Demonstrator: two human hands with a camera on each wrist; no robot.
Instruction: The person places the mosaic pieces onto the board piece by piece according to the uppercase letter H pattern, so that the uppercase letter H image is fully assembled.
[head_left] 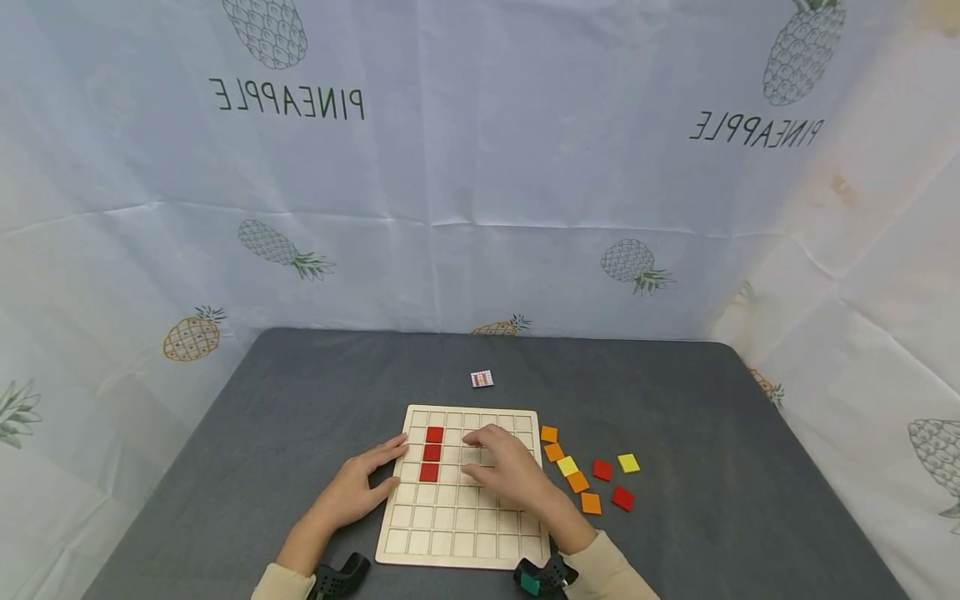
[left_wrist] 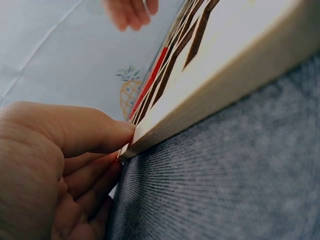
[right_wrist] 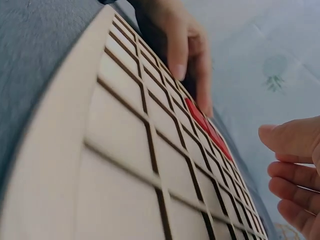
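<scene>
A pale wooden grid board (head_left: 465, 521) lies on the dark table, with a column of three red square tiles (head_left: 431, 452) in its cells toward the left. My left hand (head_left: 352, 487) rests at the board's left edge, thumb and fingertips spread along it; the thumb (left_wrist: 107, 132) touches the rim in the left wrist view. Over the right half of the board hovers my right hand (head_left: 510, 467), its thumb apart from the fingers. Nothing shows between them, and in the right wrist view that hand (right_wrist: 297, 175) appears raised off the grid.
Right of the board lie several loose tiles: orange ones (head_left: 591, 503), yellow ones (head_left: 628, 462) and red ones (head_left: 622, 498). A small patterned card (head_left: 482, 379) lies beyond the board's far edge. A pineapple-print curtain (head_left: 480, 167) hangs behind the table (head_left: 315, 375).
</scene>
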